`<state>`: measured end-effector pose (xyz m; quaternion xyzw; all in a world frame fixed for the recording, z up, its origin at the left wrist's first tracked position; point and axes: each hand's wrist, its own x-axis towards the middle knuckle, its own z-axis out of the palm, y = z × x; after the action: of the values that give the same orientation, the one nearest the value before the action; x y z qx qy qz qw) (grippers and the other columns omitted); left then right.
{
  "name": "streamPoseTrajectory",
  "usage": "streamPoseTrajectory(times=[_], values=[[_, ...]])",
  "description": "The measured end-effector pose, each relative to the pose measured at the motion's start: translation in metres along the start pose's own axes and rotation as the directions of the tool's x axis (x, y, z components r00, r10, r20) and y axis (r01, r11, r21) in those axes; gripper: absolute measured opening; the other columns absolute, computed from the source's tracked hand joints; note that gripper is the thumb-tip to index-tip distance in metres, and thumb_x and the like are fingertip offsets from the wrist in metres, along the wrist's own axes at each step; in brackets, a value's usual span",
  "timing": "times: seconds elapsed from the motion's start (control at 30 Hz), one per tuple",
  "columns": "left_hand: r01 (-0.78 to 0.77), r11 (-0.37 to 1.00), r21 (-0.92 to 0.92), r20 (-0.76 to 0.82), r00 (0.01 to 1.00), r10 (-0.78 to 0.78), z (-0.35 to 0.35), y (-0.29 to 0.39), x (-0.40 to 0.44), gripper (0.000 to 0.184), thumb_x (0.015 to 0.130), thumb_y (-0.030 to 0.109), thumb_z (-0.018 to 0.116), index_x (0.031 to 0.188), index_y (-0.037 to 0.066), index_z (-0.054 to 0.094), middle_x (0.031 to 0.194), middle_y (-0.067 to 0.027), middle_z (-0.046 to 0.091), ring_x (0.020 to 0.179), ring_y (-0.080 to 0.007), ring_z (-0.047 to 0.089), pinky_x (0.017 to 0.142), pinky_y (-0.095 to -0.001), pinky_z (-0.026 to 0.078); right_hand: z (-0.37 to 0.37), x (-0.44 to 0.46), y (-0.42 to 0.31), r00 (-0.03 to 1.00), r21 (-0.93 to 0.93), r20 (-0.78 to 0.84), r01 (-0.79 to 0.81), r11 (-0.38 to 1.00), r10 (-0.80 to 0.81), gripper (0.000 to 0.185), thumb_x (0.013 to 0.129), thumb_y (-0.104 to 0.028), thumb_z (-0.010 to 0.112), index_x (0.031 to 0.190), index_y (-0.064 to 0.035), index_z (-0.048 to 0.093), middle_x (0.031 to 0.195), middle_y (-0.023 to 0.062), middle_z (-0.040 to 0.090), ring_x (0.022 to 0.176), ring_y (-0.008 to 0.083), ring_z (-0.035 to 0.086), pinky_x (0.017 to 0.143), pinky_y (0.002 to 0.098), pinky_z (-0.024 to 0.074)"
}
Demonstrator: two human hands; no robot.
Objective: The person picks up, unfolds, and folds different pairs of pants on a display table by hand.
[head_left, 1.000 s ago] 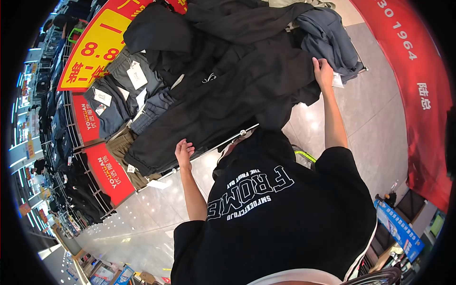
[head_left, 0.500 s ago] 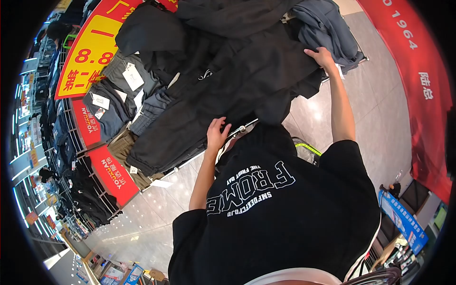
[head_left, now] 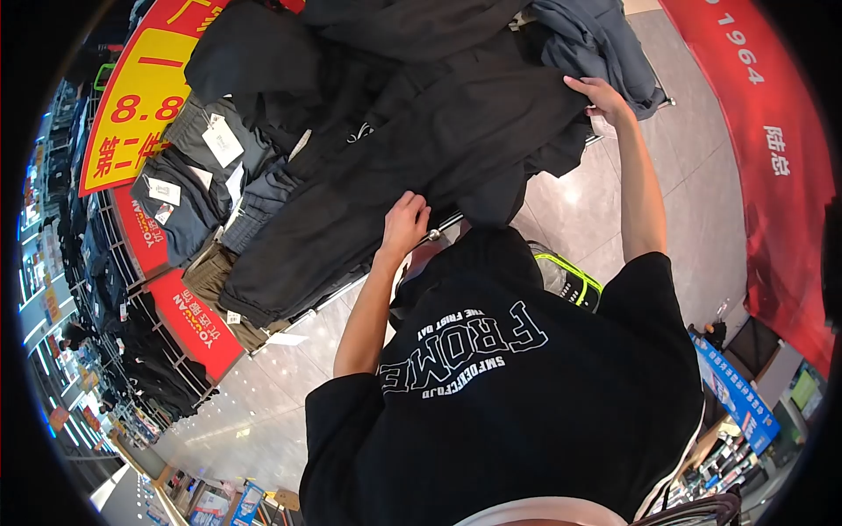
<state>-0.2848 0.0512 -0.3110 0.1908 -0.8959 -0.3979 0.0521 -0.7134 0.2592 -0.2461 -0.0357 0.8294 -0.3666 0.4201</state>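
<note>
Black trousers [head_left: 351, 219] lie spread across a pile of dark clothes, running from lower left to upper right. At their near edge, my left hand [head_left: 406, 223] is closed on the cloth with its fingers curled. My right hand [head_left: 603, 101] pinches their far right end between thumb and fingers, and part of that grip is hidden. A white drawstring [head_left: 360, 133] shows on the black cloth beyond my left hand. Beside the trousers on the left lie folded grey trousers [head_left: 206, 131] with a white tag [head_left: 222, 140].
A metal rack rail [head_left: 338, 294] borders the pile. Blue-grey garments [head_left: 596, 53] lie at the far right corner. A yellow-and-red sign [head_left: 132, 110] stands at left, a red banner [head_left: 759, 131] at right. On the floor is a grey-and-lime item [head_left: 570, 280].
My left hand has lowered and curled its fingers onto the black trousers. My right hand has closed on their right end. The view has shifted slightly.
</note>
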Motion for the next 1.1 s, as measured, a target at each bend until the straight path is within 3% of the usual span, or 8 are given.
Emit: streamPoseTrajectory(times=[0.27,0.43,0.6,0.7,0.77,0.87,1.0,1.1], values=[[-0.047,0.998,-0.043,0.210,0.976,0.055,-0.026,0.024,-0.024,0.011,0.078,0.010,0.064,0.080,0.002,0.057,0.079,-0.0110,0.054,0.065,-0.0287,0.057,0.058,-0.0368,0.045,0.000,0.010,0.008,0.983,0.043,0.123,-0.140,0.989,0.134,0.044,0.078,-0.051,0.073,0.093,-0.0102,0.064,0.082,-0.0048,0.058,0.066,0.0072,0.048,0.057,0.0211,0.0411],[-0.014,1.000,-0.009,-0.162,0.987,0.013,-0.025,0.012,-0.030,0.017,0.081,0.014,0.066,0.093,0.003,0.063,0.092,-0.0124,0.062,0.080,-0.0292,0.061,0.070,-0.0350,0.049,-0.002,0.008,0.006,0.972,0.286,0.211,-0.163,0.944,0.104,0.040,0.080,-0.053,0.070,0.088,-0.0137,0.064,0.077,-0.0046,0.057,0.066,0.0081,0.048,0.059,0.0226,0.0410],[0.130,0.991,0.010,-0.297,0.947,-0.121,-0.038,-0.004,-0.035,0.016,0.083,0.011,0.063,0.098,0.004,0.063,0.101,-0.0134,0.061,0.098,-0.0320,0.056,0.087,-0.0390,0.043,-0.004,0.024,0.009,0.965,0.418,0.144,-0.261,0.870,0.221,0.039,0.083,-0.052,0.067,0.091,-0.0134,0.064,0.080,-0.0019,0.061,0.067,0.0113,0.052,0.061,0.0268,0.0447],[0.162,0.987,0.010,-0.265,0.952,-0.154,-0.038,-0.007,-0.025,0.025,0.085,0.015,0.064,0.107,0.005,0.062,0.112,-0.0152,0.059,0.106,-0.0336,0.054,0.091,-0.0402,0.042,-0.007,0.032,0.009,0.967,0.295,0.198,-0.212,0.932,0.158,0.032,0.085,-0.040,0.069,0.093,-0.0099,0.062,0.082,-0.0003,0.062,0.070,0.0125,0.057,0.064,0.0291,0.0500],[0.083,0.993,0.087,-0.291,0.955,-0.055,-0.029,-0.004,-0.013,0.039,0.085,0.023,0.064,0.121,0.008,0.058,0.126,-0.0172,0.052,0.113,-0.0370,0.049,0.096,-0.0439,0.040,-0.005,0.016,-0.006,0.992,0.536,0.123,-0.080,0.840,0.016,0.025,0.085,-0.026,0.070,0.096,-0.0055,0.061,0.087,0.0019,0.064,0.073,0.0126,0.062,0.069,0.0272,0.0532],[0.113,0.985,0.128,-0.112,0.989,-0.099,-0.011,0.005,0.004,0.076,0.080,0.037,0.070,0.144,0.017,0.035,0.147,-0.0252,0.028,0.127,-0.0451,0.036,0.102,-0.0492,0.034,-0.029,0.024,0.003,0.990,0.474,0.088,0.052,0.879,-0.106,0.026,0.084,-0.017,0.069,0.102,-0.0010,0.060,0.092,0.0051,0.065,0.079,0.0138,0.065,0.075,0.0274,0.0534],[0.150,0.954,0.259,0.009,0.987,-0.158,0.009,0.021,0.015,0.092,0.076,0.042,0.073,0.150,0.022,0.021,0.152,-0.0256,0.014,0.133,-0.0500,0.025,0.107,-0.0511,0.030,-0.019,0.004,0.001,0.989,0.204,-0.133,0.086,0.975,-0.060,0.041,0.080,-0.032,0.074,0.106,-0.0037,0.060,0.094,0.0033,0.065,0.084,0.0130,0.062,0.070,0.0288,0.0505],[0.028,0.983,0.180,0.001,1.000,-0.029,0.006,0.028,0.013,0.080,0.080,0.035,0.071,0.147,0.020,0.031,0.152,-0.0224,0.019,0.133,-0.0462,0.028,0.107,-0.0495,0.030,-0.020,-0.003,-0.001,0.999,0.205,-0.027,-0.011,0.979,0.017,0.049,0.077,-0.051,0.072,0.098,-0.0080,0.062,0.090,-0.0004,0.060,0.084,0.0131,0.057,0.067,0.0265,0.0485]])
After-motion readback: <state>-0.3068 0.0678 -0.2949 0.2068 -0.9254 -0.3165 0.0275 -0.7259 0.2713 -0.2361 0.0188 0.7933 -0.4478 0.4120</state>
